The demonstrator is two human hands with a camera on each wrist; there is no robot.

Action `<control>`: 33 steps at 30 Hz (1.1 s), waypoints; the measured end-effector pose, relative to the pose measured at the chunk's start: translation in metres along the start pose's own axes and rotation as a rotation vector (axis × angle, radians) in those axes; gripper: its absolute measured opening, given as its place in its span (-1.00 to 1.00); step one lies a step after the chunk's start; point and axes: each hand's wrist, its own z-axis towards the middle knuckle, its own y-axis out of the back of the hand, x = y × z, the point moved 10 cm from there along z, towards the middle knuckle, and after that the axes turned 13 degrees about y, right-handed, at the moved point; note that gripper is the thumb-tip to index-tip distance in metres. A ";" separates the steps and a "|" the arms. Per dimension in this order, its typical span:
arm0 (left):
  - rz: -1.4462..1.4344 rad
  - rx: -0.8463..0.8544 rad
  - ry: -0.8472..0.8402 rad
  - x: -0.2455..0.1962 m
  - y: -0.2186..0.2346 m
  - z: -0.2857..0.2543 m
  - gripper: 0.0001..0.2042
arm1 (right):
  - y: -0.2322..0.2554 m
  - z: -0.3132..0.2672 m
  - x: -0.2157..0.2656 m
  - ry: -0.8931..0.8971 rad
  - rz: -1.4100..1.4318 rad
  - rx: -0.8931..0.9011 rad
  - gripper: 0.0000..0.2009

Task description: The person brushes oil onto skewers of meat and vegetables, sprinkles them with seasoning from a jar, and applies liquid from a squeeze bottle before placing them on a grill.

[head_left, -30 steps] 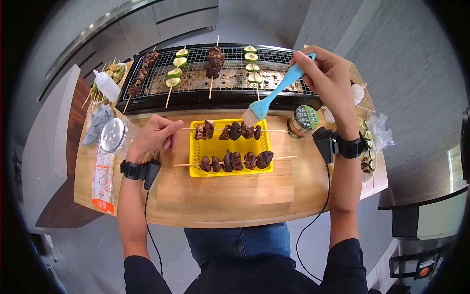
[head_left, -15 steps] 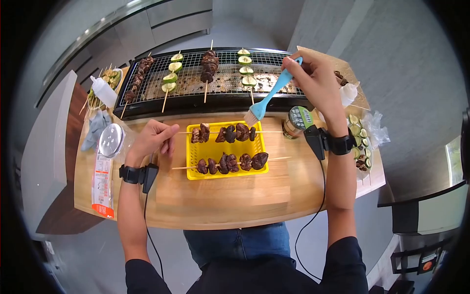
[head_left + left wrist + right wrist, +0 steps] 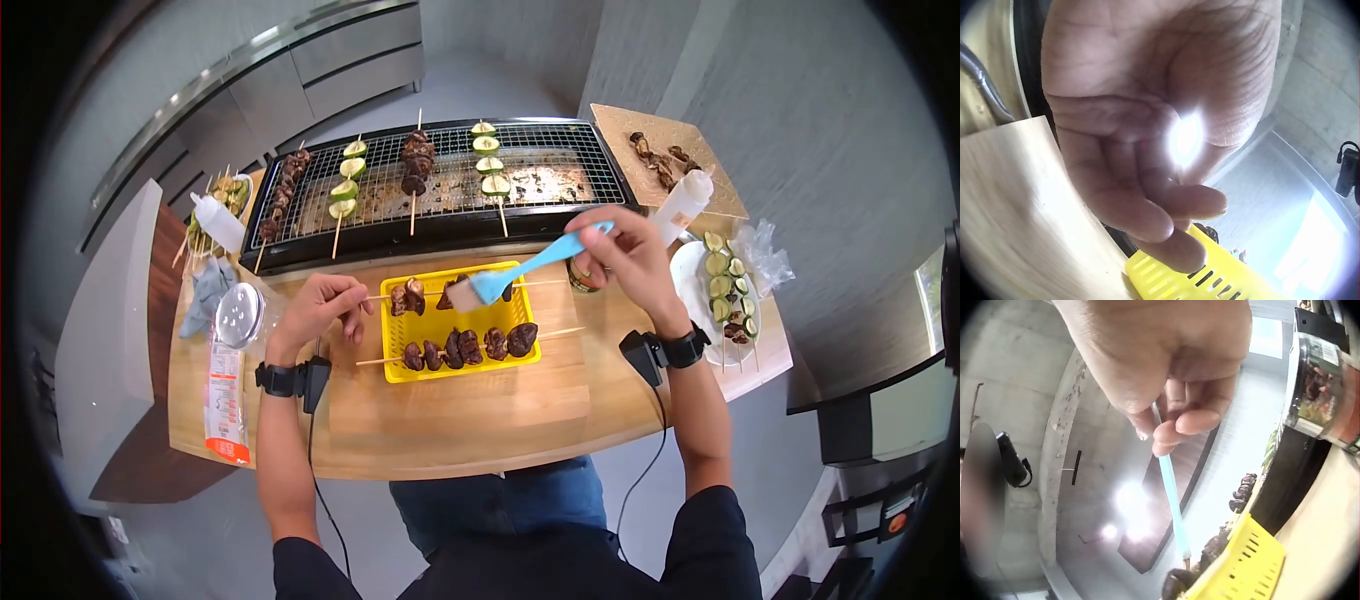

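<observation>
My left hand pinches the left end of the upper meat skewer, which lies across the yellow basket. A second meat skewer rests across the basket's near side. In my right hand is the handle of a blue brush; its bristles are over the upper skewer's middle and hide some of the meat. The right wrist view shows the brush slanting down from my right hand to the meat. In the left wrist view my left hand's fingers are curled by the basket.
Behind the basket, a grill bears meat and green slice skewers. At right are a jar, a white bottle, a plate of skewers and a board. At left stand a clear jar, a cloth and another bottle.
My right hand has come lower and nearer, and the brush has moved left along the upper skewer and tilted flatter. My left hand keeps its hold. The head view has shifted, showing more at right.
</observation>
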 end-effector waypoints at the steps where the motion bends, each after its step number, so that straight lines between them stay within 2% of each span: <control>1: 0.015 -0.012 0.008 0.000 0.000 -0.001 -0.70 | -0.006 -0.004 -0.005 -0.017 -0.007 0.071 -0.84; 2: 0.035 -0.021 0.015 0.000 0.001 -0.002 -0.70 | -0.003 -0.004 -0.007 -0.006 0.004 0.049 -0.84; 4: 0.059 -0.007 0.019 0.000 -0.001 -0.003 -0.72 | -0.025 -0.011 -0.015 -0.021 -0.128 0.332 -0.85; 5: 0.055 0.001 0.017 -0.001 -0.001 -0.004 -0.73 | -0.021 -0.011 -0.014 -0.009 -0.117 0.302 -0.85; 7: 0.088 0.015 0.035 -0.002 -0.003 -0.005 -0.74 | -0.025 -0.017 -0.015 -0.016 -0.239 0.408 -0.86; 14: 0.146 0.042 0.123 -0.020 -0.012 -0.010 -0.75 | -0.021 -0.018 -0.005 0.033 -0.215 0.362 -0.90; 16: 0.234 0.114 0.213 -0.021 -0.017 -0.011 -0.75 | -0.027 -0.023 -0.013 -0.058 -0.180 0.388 -0.90; 20: 0.354 0.147 0.276 -0.039 -0.023 -0.012 -0.75 | -0.037 -0.027 -0.014 -0.046 -0.155 0.412 -0.89; 22: 0.476 0.228 0.355 -0.037 -0.029 -0.013 -0.76 | -0.037 -0.027 -0.015 -0.016 -0.113 0.376 -0.89; 26: 0.565 0.230 0.384 -0.052 -0.037 -0.016 -0.77 | -0.033 -0.027 -0.018 -0.042 -0.114 0.335 -0.88; 33: 0.435 0.123 0.320 -0.071 -0.016 -0.024 -0.81 | -0.039 -0.032 -0.030 -0.078 -0.014 0.285 -0.87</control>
